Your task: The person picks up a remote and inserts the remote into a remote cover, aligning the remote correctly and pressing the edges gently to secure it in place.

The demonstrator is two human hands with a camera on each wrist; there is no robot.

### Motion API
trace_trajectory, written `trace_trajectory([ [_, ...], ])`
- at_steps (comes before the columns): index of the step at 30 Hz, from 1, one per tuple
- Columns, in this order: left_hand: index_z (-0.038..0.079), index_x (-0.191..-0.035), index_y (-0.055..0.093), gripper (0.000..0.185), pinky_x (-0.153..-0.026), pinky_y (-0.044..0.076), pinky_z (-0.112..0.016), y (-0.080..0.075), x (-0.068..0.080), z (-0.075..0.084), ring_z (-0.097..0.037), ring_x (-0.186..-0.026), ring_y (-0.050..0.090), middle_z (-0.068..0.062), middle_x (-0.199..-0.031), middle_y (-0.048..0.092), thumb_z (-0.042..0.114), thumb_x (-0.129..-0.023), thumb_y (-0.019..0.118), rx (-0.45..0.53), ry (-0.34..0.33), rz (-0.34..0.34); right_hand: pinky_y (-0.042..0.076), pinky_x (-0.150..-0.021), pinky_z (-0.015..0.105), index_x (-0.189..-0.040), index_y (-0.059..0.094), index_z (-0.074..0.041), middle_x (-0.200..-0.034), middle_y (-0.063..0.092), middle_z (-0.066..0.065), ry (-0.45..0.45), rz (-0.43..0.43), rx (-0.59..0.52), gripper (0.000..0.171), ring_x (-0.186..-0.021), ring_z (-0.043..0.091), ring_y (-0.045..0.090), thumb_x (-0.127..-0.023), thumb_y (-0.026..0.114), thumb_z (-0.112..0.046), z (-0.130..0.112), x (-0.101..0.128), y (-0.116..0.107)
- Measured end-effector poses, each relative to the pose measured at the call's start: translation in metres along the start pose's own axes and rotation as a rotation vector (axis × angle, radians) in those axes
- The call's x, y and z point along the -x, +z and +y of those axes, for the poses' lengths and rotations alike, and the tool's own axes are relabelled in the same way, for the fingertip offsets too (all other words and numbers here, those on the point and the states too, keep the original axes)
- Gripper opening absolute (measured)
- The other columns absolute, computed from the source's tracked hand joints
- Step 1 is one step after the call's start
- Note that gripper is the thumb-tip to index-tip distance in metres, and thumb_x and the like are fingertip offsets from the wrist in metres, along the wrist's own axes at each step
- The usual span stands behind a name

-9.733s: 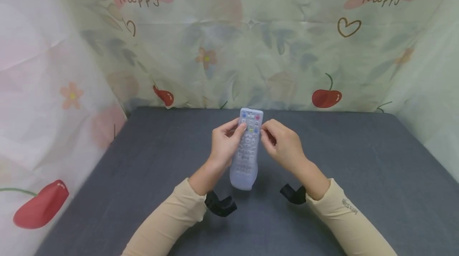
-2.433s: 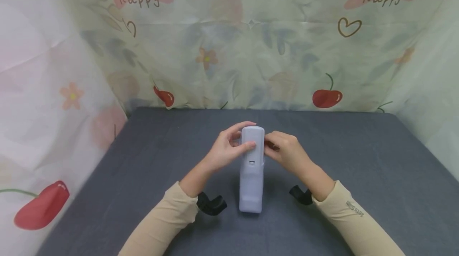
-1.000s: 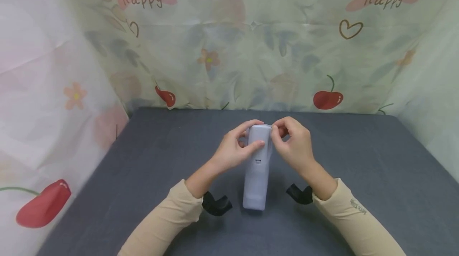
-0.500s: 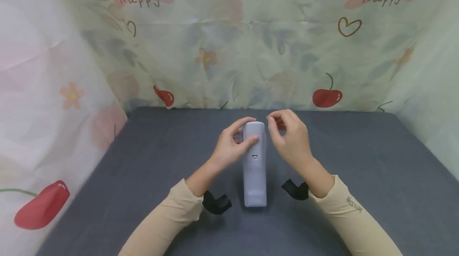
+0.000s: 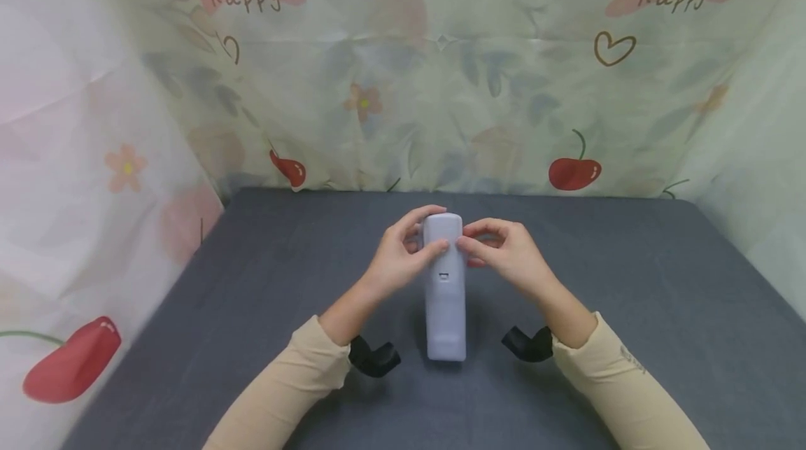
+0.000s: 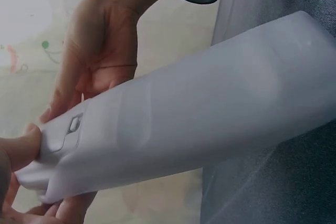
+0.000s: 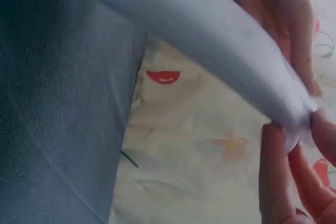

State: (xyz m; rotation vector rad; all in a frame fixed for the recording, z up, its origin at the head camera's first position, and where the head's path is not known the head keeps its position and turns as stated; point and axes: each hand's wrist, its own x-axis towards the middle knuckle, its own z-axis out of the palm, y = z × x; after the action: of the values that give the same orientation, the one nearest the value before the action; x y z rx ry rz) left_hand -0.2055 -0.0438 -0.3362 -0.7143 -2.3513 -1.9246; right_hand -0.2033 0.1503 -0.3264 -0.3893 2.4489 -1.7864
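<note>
A pale grey remote control [image 5: 444, 289] in a translucent sleeve is held back side up above the dark grey table [image 5: 630, 296], its near end low by the table. My left hand [image 5: 403, 254] grips its far end, thumb across the back and fingers curled round the top. My right hand [image 5: 504, 254] pinches the same end from the right. In the left wrist view the remote [image 6: 199, 114] runs across the frame, showing a small latch on its back. In the right wrist view the remote [image 7: 220, 45] is blurred, with right fingertips [image 7: 299, 182] at its tip.
Black wrist camera mounts [image 5: 374, 357] [image 5: 525, 343] sit under both forearms. Patterned cloth with cherries and "happy" lettering [image 5: 403, 72] walls the table at the back and both sides.
Half a second ago my right hand was lifted off the remote with fingers apart; now it pinches the far end again. Over ten seconds the remote was turned from buttons up to back up.
</note>
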Motion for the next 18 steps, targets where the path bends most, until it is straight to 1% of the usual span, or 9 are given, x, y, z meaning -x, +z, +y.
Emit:
trace_trajectory([
  [3, 0.012, -0.131, 0.049, 0.047, -0.072, 0.054, -0.031, -0.002, 0.001, -0.004, -0.023, -0.083, 0.065, -0.022, -0.113, 0.06, 0.006, -0.087, 0.063, 0.037, 0.02, -0.039, 0.056, -0.079, 0.035, -0.106, 0.064, 0.005, -0.103, 0.066, 0.006, 0.021, -0.033, -0.065, 0.036, -0.083, 0.009, 0.067, -0.083, 0.07, -0.023, 0.004, -0.001, -0.004],
  [6, 0.01, -0.132, 0.048, 0.047, -0.073, 0.054, -0.031, -0.004, 0.001, -0.007, -0.022, -0.086, 0.064, -0.024, -0.114, 0.06, 0.004, -0.088, 0.062, 0.07, 0.035, -0.07, 0.056, -0.081, 0.03, -0.097, 0.07, -0.006, -0.094, 0.068, -0.007, 0.027, -0.082, -0.13, 0.018, -0.085, 0.008, 0.066, -0.085, 0.069, -0.019, 0.007, -0.002, -0.008],
  [8, 0.009, -0.132, 0.047, 0.047, -0.073, 0.054, -0.031, -0.005, 0.001, -0.007, -0.022, -0.087, 0.064, -0.025, -0.114, 0.059, 0.003, -0.088, 0.061, 0.081, 0.045, -0.083, 0.055, -0.082, 0.027, -0.092, 0.071, -0.014, -0.091, 0.068, -0.011, 0.034, -0.12, -0.162, 0.009, -0.087, 0.007, 0.065, -0.086, 0.067, -0.019, 0.008, -0.003, -0.01],
  [9, 0.009, -0.132, 0.047, 0.046, -0.073, 0.054, -0.031, -0.005, 0.002, -0.007, -0.022, -0.086, 0.065, -0.025, -0.114, 0.059, 0.003, -0.088, 0.061, 0.084, 0.049, -0.088, 0.054, -0.082, 0.026, -0.092, 0.071, -0.016, -0.091, 0.068, -0.012, 0.039, -0.136, -0.168, 0.008, -0.088, 0.007, 0.065, -0.087, 0.066, -0.019, 0.009, -0.003, -0.011],
  [11, 0.008, -0.132, 0.047, 0.046, -0.073, 0.054, -0.03, -0.006, 0.002, -0.007, -0.023, -0.085, 0.065, -0.025, -0.114, 0.059, 0.002, -0.088, 0.061, 0.089, 0.057, -0.094, 0.054, -0.083, 0.026, -0.098, 0.07, -0.01, -0.091, 0.068, -0.012, 0.046, -0.164, -0.167, 0.014, -0.088, 0.006, 0.064, -0.088, 0.065, -0.019, 0.009, -0.002, -0.012],
  [13, 0.008, -0.132, 0.047, 0.046, -0.072, 0.054, -0.03, -0.006, 0.002, -0.007, -0.022, -0.083, 0.065, -0.025, -0.114, 0.059, 0.002, -0.088, 0.061, 0.088, 0.063, -0.098, 0.054, -0.084, 0.027, -0.105, 0.066, 0.0, -0.093, 0.067, -0.01, 0.048, -0.181, -0.134, 0.025, -0.088, 0.005, 0.064, -0.09, 0.062, -0.019, 0.008, -0.002, -0.012],
  [15, 0.008, -0.132, 0.047, 0.046, -0.071, 0.053, -0.028, -0.006, 0.002, -0.007, -0.021, -0.082, 0.064, -0.025, -0.113, 0.06, 0.003, -0.088, 0.061, 0.075, 0.066, -0.102, 0.054, -0.084, 0.028, -0.11, 0.059, 0.009, -0.095, 0.065, -0.005, 0.026, -0.188, -0.055, 0.031, -0.087, 0.007, 0.063, -0.092, 0.059, -0.017, 0.007, 0.0, -0.01],
  [16, 0.008, -0.132, 0.047, 0.046, -0.07, 0.053, -0.028, -0.006, 0.002, -0.007, -0.02, -0.081, 0.064, -0.024, -0.113, 0.06, 0.004, -0.088, 0.061, 0.065, 0.068, -0.105, 0.054, -0.083, 0.029, -0.11, 0.057, 0.01, -0.096, 0.064, -0.002, 0.001, -0.179, 0.006, 0.031, -0.087, 0.008, 0.062, -0.093, 0.057, -0.016, 0.006, 0.0, -0.009],
  [18, 0.008, -0.132, 0.048, 0.045, -0.069, 0.052, -0.026, -0.006, 0.002, -0.008, -0.017, -0.081, 0.062, -0.024, -0.113, 0.06, 0.005, -0.088, 0.062, 0.042, 0.071, -0.111, 0.054, -0.082, 0.031, -0.104, 0.057, 0.008, -0.097, 0.061, 0.005, -0.098, -0.141, 0.179, 0.022, -0.087, 0.011, 0.06, -0.094, 0.054, -0.012, 0.005, 0.002, -0.004],
])
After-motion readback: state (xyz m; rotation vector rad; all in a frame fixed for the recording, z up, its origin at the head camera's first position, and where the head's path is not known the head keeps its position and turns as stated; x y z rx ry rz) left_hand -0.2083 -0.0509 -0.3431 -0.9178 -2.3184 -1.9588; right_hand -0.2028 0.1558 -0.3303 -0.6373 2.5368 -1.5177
